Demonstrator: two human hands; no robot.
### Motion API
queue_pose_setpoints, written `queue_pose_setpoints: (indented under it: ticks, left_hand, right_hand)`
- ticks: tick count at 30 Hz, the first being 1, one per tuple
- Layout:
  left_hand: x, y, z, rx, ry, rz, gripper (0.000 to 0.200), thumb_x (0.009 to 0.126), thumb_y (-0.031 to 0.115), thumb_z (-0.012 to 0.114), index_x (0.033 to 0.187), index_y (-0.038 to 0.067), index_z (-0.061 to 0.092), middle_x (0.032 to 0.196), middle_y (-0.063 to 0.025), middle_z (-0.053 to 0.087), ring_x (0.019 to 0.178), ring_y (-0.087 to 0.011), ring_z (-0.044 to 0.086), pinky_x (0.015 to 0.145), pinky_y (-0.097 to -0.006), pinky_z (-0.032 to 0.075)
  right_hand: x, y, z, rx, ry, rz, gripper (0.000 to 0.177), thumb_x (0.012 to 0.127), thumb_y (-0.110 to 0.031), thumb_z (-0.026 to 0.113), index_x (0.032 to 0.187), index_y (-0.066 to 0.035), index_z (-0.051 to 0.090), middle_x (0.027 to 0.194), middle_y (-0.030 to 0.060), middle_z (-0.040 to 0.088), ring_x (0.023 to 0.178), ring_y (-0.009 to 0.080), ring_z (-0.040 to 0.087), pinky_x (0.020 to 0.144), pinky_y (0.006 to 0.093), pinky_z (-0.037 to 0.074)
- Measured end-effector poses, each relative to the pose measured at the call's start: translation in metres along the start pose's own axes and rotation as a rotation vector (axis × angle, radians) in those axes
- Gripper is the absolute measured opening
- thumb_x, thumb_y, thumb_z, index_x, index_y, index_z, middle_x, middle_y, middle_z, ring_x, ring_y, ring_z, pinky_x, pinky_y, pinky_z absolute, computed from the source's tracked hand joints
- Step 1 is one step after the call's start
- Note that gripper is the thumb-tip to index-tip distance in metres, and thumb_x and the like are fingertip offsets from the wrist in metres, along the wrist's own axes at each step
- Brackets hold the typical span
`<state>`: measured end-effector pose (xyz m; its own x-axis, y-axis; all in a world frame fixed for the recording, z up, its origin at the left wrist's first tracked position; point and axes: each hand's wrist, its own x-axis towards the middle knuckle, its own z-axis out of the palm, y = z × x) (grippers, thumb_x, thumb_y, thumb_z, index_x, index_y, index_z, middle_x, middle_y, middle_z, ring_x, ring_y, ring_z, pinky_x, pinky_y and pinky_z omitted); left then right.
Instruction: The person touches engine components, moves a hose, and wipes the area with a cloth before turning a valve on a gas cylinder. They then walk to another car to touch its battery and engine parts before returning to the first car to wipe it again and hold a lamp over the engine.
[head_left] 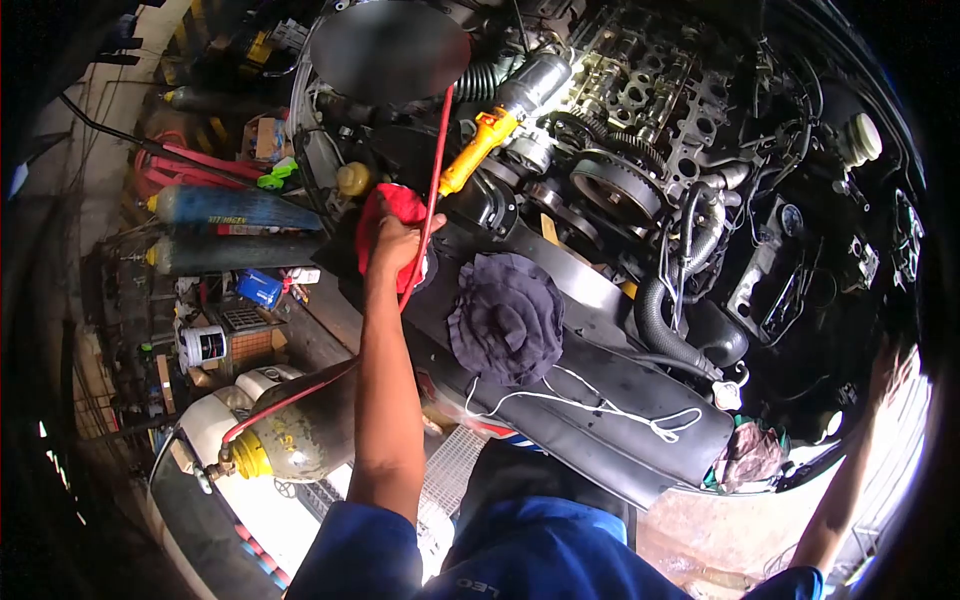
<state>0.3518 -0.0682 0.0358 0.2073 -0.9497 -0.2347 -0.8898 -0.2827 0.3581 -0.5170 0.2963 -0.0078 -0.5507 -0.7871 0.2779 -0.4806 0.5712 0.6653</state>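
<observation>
My left hand [398, 242] reaches forward and is closed on a bunched red cloth [402, 205] near the front of the engine bay. A thin red hose [438, 150] passes across the hand. Just beyond it, a yellow and black work lamp [490, 135] lies tilted, shining on the opened engine [640, 100]. Closer to me, a crumpled dark grey cloth [505, 320] sits on the black fender cover [600, 420]. My right hand [893, 375] is far to the right at the vehicle's edge; glare and shadow obscure its fingers.
Gas cylinders [240, 207] lie at the left, and another with a yellow collar [300, 440] is nearer me. A white cord [600, 405] trails over the cover. A brownish rag [750, 455] rests by its right end. A blurred oval hides part of the top.
</observation>
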Motion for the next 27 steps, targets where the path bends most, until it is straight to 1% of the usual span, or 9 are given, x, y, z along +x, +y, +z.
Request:
queue_pose_setpoints:
  ticks: [1, 4, 8, 12, 16, 18, 21, 24, 27]
  left_hand:
    - [-0.001, -0.001, -0.004, 0.000, -0.058, 0.000, 0.118, 0.074, 0.050, 0.085, 0.155, -0.007, 0.020, 0.126, -0.0329, 0.062, 0.124, -0.0379, 0.061, 0.104, -0.0413, 0.047]
    - [0.018, -0.060, -0.003, -0.156, 0.048, 0.177, 0.062, 0.086, 0.022, 0.070, 0.140, -0.003, 0.051, 0.116, -0.0295, 0.066, 0.112, -0.0392, 0.066, 0.098, -0.0412, 0.049]
    - [-0.031, -0.041, -0.042, -0.211, 0.331, -0.123, 0.040, 0.089, 0.011, 0.060, 0.125, -0.006, 0.058, 0.106, -0.0241, 0.068, 0.098, -0.0387, 0.066, 0.090, -0.0416, 0.050]
    - [-0.139, 0.022, -0.048, -0.149, 0.614, 0.288, 0.035, 0.095, 0.021, 0.061, 0.117, -0.006, 0.065, 0.116, -0.0254, 0.067, 0.103, -0.0367, 0.066, 0.093, -0.0434, 0.050]
    - [-0.207, 0.066, -0.001, 0.031, 0.404, 1.120, 0.039, 0.094, 0.013, 0.062, 0.132, 0.007, 0.064, 0.138, -0.0197, 0.060, 0.133, -0.0425, 0.052, 0.109, -0.0566, 0.041]
    - [-0.224, 0.056, 0.033, 0.137, 0.131, 1.161, 0.054, 0.086, 0.003, 0.061, 0.139, 0.016, 0.061, 0.150, -0.0195, 0.048, 0.142, -0.0475, 0.038, 0.114, -0.0639, 0.033]
    - [-0.227, 0.042, 0.067, 0.179, 0.025, 0.888, 0.077, 0.080, -0.007, 0.062, 0.145, 0.032, 0.054, 0.163, -0.0201, 0.023, 0.148, -0.0514, 0.020, 0.115, -0.0685, 0.025]
    - [-0.246, 0.042, 0.069, -0.040, 0.154, 0.456, 0.116, 0.063, 0.008, 0.085, 0.160, 0.020, 0.023, 0.162, -0.0257, 0.018, 0.147, -0.0536, 0.018, 0.117, -0.0679, 0.020]
    - [-0.250, 0.035, 0.070, -0.028, 0.017, 0.164, 0.124, 0.061, 0.012, 0.089, 0.161, 0.014, 0.015, 0.159, -0.0259, 0.027, 0.146, -0.0512, 0.023, 0.118, -0.0665, 0.019]
  right_hand:
    - [0.000, 0.001, 0.000, -0.004, -0.004, 0.001, 0.059, 0.103, -0.050, 0.046, 0.155, -0.025, 0.037, 0.160, 0.0243, 0.029, 0.148, 0.0419, 0.029, 0.118, 0.0544, 0.029]
    - [-0.001, 0.005, 0.000, -0.005, -0.011, 0.010, 0.059, 0.103, -0.051, 0.045, 0.155, -0.025, 0.038, 0.160, 0.0244, 0.029, 0.148, 0.0420, 0.029, 0.118, 0.0545, 0.029]
    - [-0.001, 0.004, 0.002, -0.011, -0.021, 0.007, 0.058, 0.103, -0.051, 0.045, 0.154, -0.024, 0.039, 0.160, 0.0246, 0.029, 0.148, 0.0421, 0.029, 0.118, 0.0547, 0.029]
    - [-0.002, 0.007, 0.006, -0.024, -0.032, 0.013, 0.058, 0.103, -0.051, 0.045, 0.154, -0.024, 0.040, 0.160, 0.0247, 0.029, 0.148, 0.0422, 0.029, 0.118, 0.0548, 0.029]
    - [0.002, 0.016, 0.032, -0.044, -0.041, -0.003, 0.058, 0.103, -0.051, 0.044, 0.153, -0.023, 0.041, 0.160, 0.0248, 0.029, 0.148, 0.0424, 0.029, 0.118, 0.0550, 0.029]
    - [0.003, 0.002, -0.004, -0.076, -0.092, 0.027, 0.061, 0.102, -0.056, 0.041, 0.150, -0.020, 0.046, 0.160, 0.0230, 0.030, 0.147, 0.0420, 0.030, 0.118, 0.0549, 0.028]
    - [0.003, 0.004, -0.003, -0.065, -0.065, 0.045, 0.063, 0.102, -0.059, 0.039, 0.151, -0.020, 0.045, 0.160, 0.0219, 0.030, 0.146, 0.0414, 0.032, 0.118, 0.0540, 0.027]
    - [0.004, 0.006, -0.007, -0.077, -0.063, 0.050, 0.064, 0.102, -0.058, 0.039, 0.152, -0.019, 0.043, 0.161, 0.0218, 0.030, 0.146, 0.0410, 0.032, 0.119, 0.0534, 0.027]
    - [0.003, -0.003, -0.024, -0.092, -0.106, 0.046, 0.064, 0.103, -0.058, 0.038, 0.153, -0.019, 0.042, 0.161, 0.0217, 0.030, 0.147, 0.0407, 0.031, 0.119, 0.0528, 0.027]
